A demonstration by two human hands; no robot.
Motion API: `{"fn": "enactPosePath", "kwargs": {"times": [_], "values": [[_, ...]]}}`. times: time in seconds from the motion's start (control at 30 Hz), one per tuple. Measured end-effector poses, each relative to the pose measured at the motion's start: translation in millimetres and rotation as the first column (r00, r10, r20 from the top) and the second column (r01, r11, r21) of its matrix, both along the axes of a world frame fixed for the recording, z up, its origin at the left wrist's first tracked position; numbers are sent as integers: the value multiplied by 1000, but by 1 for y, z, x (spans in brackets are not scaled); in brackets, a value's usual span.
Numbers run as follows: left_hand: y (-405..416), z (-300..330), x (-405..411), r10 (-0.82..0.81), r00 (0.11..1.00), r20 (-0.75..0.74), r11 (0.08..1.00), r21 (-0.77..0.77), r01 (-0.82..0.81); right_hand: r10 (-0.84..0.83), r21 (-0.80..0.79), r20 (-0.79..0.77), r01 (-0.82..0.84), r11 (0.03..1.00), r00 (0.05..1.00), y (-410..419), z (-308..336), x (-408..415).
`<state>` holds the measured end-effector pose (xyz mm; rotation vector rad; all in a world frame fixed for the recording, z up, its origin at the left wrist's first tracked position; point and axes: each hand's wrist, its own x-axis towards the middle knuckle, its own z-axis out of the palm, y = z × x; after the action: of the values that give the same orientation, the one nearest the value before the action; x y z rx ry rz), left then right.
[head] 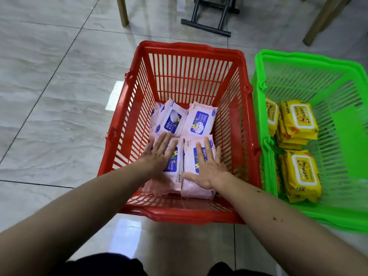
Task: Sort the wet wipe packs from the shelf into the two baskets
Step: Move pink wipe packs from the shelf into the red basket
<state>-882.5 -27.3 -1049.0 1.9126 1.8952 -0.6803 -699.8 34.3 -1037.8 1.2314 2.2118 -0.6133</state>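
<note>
floor: grey tiles (49,80) | black metal stand (211,18) | wooden legs (122,10)

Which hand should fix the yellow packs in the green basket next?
The right hand, probably. It lies flat on the pink pack by the red basket's right side, nearest the green basket and its yellow packs. The left hand would have to cross over.

red basket (247,116): red slatted plastic
pink packs (201,121): pale pink, blue labels
green basket (264,120): bright green, right of red basket
yellow packs (298,124): yellow
floor (49,96): grey marbled tile
</note>
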Motion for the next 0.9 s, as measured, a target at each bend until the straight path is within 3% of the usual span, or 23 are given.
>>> {"fn": "enactPosePath", "kwargs": {"times": [0.17, 0.3, 0.37, 0.47, 0.7, 0.8, 0.9], "values": [[-2, 6, 2, 75, 997, -12, 996, -37, -75, -108, 16, 27, 107, 994, 994, -4, 1, 1], [-2, 6, 6, -97, 992, -79, 994, 48, 101, 52, 187, 13, -54, 981, 999, -3, -2, -3], [-4, 6, 2, -153, 981, -123, 986, 43, 159, 102, 187, 38, -107, 976, 994, -2, -2, -2], [-10, 11, -1, -288, 946, -149, 957, -10, 289, 194, 73, 106, -202, 977, 975, -12, 3, 5], [-18, 26, -8, -599, 800, -5, 786, -190, 588, 429, -260, 212, -372, 891, 878, -8, 42, 15], [-9, 26, -13, -448, 892, 55, 882, -133, 451, 473, -195, 201, -438, 878, 858, 6, 52, 7], [-6, 17, -9, -319, 947, -21, 942, -113, 315, 430, -50, 235, -431, 901, 872, 2, 46, 2]]}}
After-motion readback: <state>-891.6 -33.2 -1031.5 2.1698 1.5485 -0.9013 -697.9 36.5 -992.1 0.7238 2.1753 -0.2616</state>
